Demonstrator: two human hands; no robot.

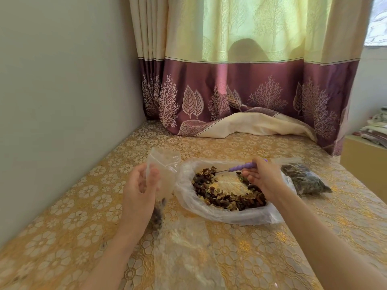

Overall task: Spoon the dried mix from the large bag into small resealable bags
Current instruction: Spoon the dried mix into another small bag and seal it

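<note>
Fingers of the left hand (139, 186) curl round a small clear resealable plastic bag (162, 174), its open mouth standing above the fingertips and a little dark mix sagging in its bottom below the palm. Fingers of the right hand (262, 176) pinch the purple ribbed handle of a thin-stemmed metal spoon (244, 165), whose bowl lies left of those fingers among the pieces.

Dried mix of brown and pale fruit and nut pieces (226, 194) sits under and just left of the right fingers, ringed inside a large rumpled clear plastic bag (209, 210) lying flat and open. The pieces are probably light, loose and apt to roll; both bags look soft, limp and slippery, so the small one is best held just below its zip strip to keep the mouth spread.

A filled, closed small bag of dark mix (303, 181) lies just right of the right fingers. More clear plastic film (182, 248) lies nearer the person than the left fingers. A yellow floral-patterned table covering (83, 216) offers open room left of the left fingers up to the grey wall (62, 91); beyond both hands, a purple-and-cream curtain (240, 91) pools on the surface.
</note>
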